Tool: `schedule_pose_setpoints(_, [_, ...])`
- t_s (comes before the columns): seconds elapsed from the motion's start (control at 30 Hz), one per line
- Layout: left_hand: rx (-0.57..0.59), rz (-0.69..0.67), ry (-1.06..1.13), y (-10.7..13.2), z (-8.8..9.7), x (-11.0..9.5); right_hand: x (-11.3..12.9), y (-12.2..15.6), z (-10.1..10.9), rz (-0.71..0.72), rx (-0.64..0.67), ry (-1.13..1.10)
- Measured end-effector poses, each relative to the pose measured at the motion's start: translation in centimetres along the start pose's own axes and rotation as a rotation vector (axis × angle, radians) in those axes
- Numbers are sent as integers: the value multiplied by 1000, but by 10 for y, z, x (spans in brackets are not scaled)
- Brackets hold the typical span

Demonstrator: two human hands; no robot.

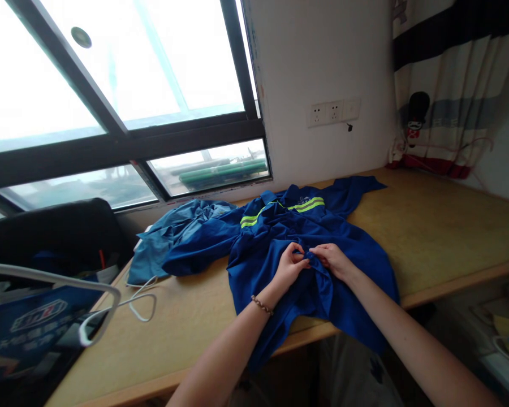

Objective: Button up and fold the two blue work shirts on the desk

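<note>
Blue jacket [275,233], rumpled; yellow-grey bands [307,204] across chest; left hand [290,262], right hand [331,260] pinching it between fingertips

Daylight reaches me from the window [127,138] at upper left, its panes [186,56] blown out to white. The wall [322,56] beside it looks grey, and beneath my bench [458,243] everything sinks into shadow. Wide-angle distortion stretches things toward the edges; fine detail in the blue jacket [352,240] I hold is slightly soft.
</note>
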State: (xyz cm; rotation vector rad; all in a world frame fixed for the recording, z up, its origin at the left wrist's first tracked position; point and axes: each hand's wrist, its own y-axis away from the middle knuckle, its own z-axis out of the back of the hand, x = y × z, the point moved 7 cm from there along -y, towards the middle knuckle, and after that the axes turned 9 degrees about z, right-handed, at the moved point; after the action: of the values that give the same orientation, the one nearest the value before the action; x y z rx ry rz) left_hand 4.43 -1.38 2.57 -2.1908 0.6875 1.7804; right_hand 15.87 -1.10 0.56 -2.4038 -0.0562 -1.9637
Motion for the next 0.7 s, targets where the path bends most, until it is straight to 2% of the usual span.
schedule_pose_setpoints(0.1, [25,-6,-8,-2,1,0,0,-1,0,-20,18,-26])
schedule_pose_setpoints(0.2, [25,54,-137,-7,5,0,1,-5,4,-25,-4,-89])
schedule_pose_setpoints(0.27, [-36,66,-300,-5,11,-10,7,-7,12,15,-75,-82])
schedule_pose_setpoints(0.33, [-136,15,-474,7,17,-29,16,-1,23,74,-156,20])
schedule_pose_setpoints(0.43, [-225,-123,-745,49,15,-59,38,33,31,209,-185,364])
schedule_pose_setpoints(0.5, [-215,-176,-956,86,9,-63,50,72,28,334,-118,646])
schedule_pose_setpoints(0.6, [-221,-178,-1197,138,10,-43,43,134,23,451,21,1013])
schedule_pose_setpoints(0.7, [-286,-175,-1276,173,31,-15,22,179,38,496,12,1271])
